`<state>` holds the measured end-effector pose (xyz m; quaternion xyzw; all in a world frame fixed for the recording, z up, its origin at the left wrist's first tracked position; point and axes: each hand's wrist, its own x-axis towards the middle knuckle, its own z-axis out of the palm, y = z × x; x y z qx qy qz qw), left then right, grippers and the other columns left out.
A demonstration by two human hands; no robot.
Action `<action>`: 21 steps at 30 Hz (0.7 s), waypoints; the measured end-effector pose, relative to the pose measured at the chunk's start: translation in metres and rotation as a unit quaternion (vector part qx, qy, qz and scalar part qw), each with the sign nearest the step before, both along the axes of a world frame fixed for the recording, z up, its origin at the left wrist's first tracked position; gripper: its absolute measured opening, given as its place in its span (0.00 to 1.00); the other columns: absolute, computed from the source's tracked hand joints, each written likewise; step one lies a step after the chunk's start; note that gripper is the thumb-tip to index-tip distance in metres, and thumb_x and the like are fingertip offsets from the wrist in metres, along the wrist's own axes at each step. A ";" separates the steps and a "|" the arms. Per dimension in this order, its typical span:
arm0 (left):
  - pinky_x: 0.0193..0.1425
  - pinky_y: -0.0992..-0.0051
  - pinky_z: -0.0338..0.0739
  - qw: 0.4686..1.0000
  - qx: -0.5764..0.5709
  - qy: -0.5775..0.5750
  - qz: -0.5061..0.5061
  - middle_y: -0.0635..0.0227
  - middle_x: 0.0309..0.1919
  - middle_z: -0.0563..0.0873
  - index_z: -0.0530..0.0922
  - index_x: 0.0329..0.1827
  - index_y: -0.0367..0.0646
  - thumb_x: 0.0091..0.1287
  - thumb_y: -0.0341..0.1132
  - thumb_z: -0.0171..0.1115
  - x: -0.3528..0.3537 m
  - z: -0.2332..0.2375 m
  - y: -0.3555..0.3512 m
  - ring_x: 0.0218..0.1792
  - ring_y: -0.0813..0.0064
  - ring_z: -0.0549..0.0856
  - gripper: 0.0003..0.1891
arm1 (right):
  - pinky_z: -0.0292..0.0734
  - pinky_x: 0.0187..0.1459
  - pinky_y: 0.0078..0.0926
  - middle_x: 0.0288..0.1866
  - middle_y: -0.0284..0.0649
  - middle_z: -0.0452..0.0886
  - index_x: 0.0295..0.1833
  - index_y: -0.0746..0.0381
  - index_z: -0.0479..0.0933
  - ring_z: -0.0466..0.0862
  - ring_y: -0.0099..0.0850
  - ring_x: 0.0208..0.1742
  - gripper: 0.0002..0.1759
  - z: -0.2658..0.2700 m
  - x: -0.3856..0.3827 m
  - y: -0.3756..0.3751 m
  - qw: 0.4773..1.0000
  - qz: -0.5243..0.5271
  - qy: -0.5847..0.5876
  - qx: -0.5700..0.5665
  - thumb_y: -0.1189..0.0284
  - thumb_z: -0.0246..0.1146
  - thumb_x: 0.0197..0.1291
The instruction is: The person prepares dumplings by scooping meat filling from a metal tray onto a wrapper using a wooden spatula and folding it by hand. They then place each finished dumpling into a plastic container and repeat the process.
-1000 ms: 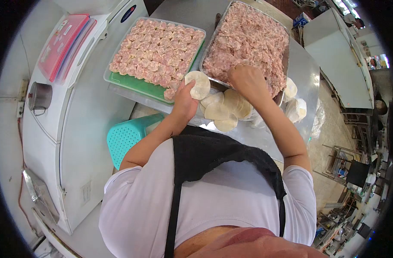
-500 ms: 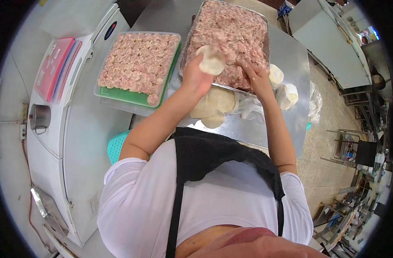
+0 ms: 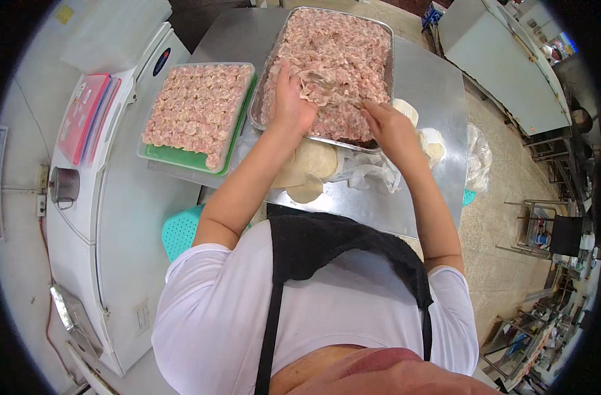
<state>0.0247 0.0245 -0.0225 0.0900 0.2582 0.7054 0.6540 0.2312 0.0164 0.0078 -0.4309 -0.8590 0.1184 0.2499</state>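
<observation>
A large metal tray (image 3: 386,85) full of pink minced meat lies on the steel table. Over its left part, my left hand (image 3: 294,105) is cupped round a wrapper (image 3: 315,90) with meat on it. My right hand (image 3: 387,125) is closed on the handle of a spoon (image 3: 354,103), whose head end reaches toward the wrapper. Round pale wrappers (image 3: 317,160) are stacked in front of the tray, beside a crumpled plastic bag (image 3: 373,170). To the left, a green-based container (image 3: 182,157) holds rows of meat dumplings.
Two white round stacks (image 3: 432,146) (image 3: 405,112) sit right of the tray. A white freezer (image 3: 136,217) with pink lids (image 3: 86,118) and a metal pot (image 3: 64,185) stands at the left. A turquoise basket (image 3: 180,234) is below the table.
Meat now lies on the wrapper in my left hand, which was mostly bare. My right hand has moved up off the tray's edge, and the spoon now shows. The view has shifted slightly.
</observation>
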 end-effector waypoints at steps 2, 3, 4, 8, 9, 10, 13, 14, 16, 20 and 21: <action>0.65 0.54 0.67 1.000 0.005 0.000 -0.010 0.52 0.54 0.78 0.72 0.57 0.33 0.69 0.59 0.49 0.002 0.001 0.001 0.57 0.56 0.76 0.33 | 0.78 0.39 0.41 0.41 0.47 0.83 0.52 0.57 0.80 0.83 0.47 0.41 0.14 -0.025 0.001 0.013 1.000 0.003 0.013 0.023 0.64 0.58 0.65; 0.62 0.54 0.70 1.000 0.009 -0.004 -0.017 0.53 0.50 0.81 0.76 0.53 0.36 0.68 0.58 0.51 0.003 0.001 0.001 0.54 0.57 0.78 0.30 | 0.79 0.38 0.41 0.41 0.46 0.83 0.52 0.57 0.80 0.83 0.47 0.40 0.14 -0.032 0.000 0.018 0.999 0.008 0.022 0.045 0.63 0.58 0.65; 0.62 0.54 0.70 1.000 0.010 -0.003 -0.016 0.53 0.50 0.81 0.76 0.53 0.36 0.68 0.58 0.51 0.005 0.001 0.001 0.54 0.57 0.78 0.30 | 0.78 0.40 0.41 0.42 0.46 0.83 0.51 0.57 0.79 0.83 0.47 0.41 0.14 -0.039 0.001 0.022 1.000 0.005 0.011 0.028 0.63 0.57 0.66; 0.59 0.58 0.73 0.999 -0.011 -0.046 -0.004 0.53 0.48 0.81 0.75 0.54 0.34 0.68 0.56 0.53 0.001 -0.021 0.006 0.51 0.58 0.79 0.29 | 0.78 0.42 0.44 0.42 0.49 0.83 0.54 0.58 0.78 0.83 0.49 0.41 0.16 -0.065 0.008 0.035 0.999 -0.023 0.021 0.020 0.63 0.53 0.68; 0.59 0.59 0.74 0.997 -0.006 -0.075 -0.012 0.53 0.48 0.81 0.74 0.54 0.34 0.68 0.55 0.53 -0.003 -0.026 0.009 0.50 0.58 0.79 0.29 | 0.78 0.42 0.44 0.42 0.49 0.83 0.54 0.58 0.78 0.83 0.49 0.41 0.16 -0.059 0.013 0.039 0.999 -0.025 0.020 0.027 0.63 0.53 0.68; 0.59 0.59 0.74 0.997 0.001 -0.075 -0.016 0.53 0.48 0.81 0.74 0.54 0.34 0.68 0.55 0.53 -0.002 -0.021 0.004 0.50 0.58 0.79 0.29 | 0.77 0.43 0.43 0.42 0.50 0.83 0.53 0.59 0.79 0.82 0.50 0.42 0.15 -0.048 0.018 0.040 0.997 -0.051 -0.044 -0.036 0.64 0.54 0.68; 0.61 0.57 0.72 0.998 -0.003 -0.069 0.004 0.54 0.52 0.79 0.70 0.61 0.34 0.70 0.53 0.50 -0.016 -0.025 0.000 0.51 0.57 0.79 0.30 | 0.77 0.44 0.43 0.43 0.53 0.82 0.54 0.61 0.77 0.82 0.51 0.43 0.15 -0.003 0.017 0.024 0.976 -0.066 -0.178 -0.109 0.66 0.54 0.67; 0.62 0.54 0.70 0.982 0.059 -0.164 -0.074 0.54 0.54 0.78 0.69 0.62 0.35 0.69 0.54 0.50 -0.031 -0.057 0.009 0.54 0.56 0.78 0.31 | 0.77 0.44 0.44 0.44 0.52 0.82 0.54 0.60 0.77 0.82 0.51 0.43 0.15 0.005 0.012 0.010 0.990 -0.038 -0.109 -0.076 0.66 0.54 0.67; 0.64 0.51 0.69 0.946 0.127 -0.256 -0.154 0.54 0.56 0.77 0.69 0.63 0.37 0.69 0.56 0.51 -0.029 -0.042 0.011 0.57 0.54 0.76 0.31 | 0.77 0.43 0.45 0.45 0.51 0.82 0.55 0.60 0.76 0.82 0.51 0.43 0.15 0.002 0.003 0.003 0.998 -0.011 -0.042 -0.036 0.65 0.54 0.67; 0.67 0.41 0.61 0.993 -0.012 -0.105 -0.056 0.50 0.64 0.70 0.66 0.66 0.38 0.66 0.59 0.53 -0.016 0.006 -0.007 0.67 0.49 0.66 0.36 | 0.77 0.35 0.44 0.36 0.48 0.81 0.49 0.59 0.78 0.83 0.47 0.36 0.12 0.012 -0.004 0.002 0.994 0.028 -0.108 0.009 0.66 0.56 0.65; 0.68 0.38 0.58 0.992 -0.017 -0.113 -0.055 0.50 0.67 0.67 0.65 0.67 0.38 0.66 0.60 0.54 -0.019 0.007 -0.007 0.70 0.48 0.63 0.37 | 0.77 0.34 0.43 0.35 0.47 0.81 0.50 0.58 0.77 0.83 0.46 0.35 0.12 0.028 -0.005 0.001 0.984 0.014 -0.179 0.009 0.66 0.56 0.65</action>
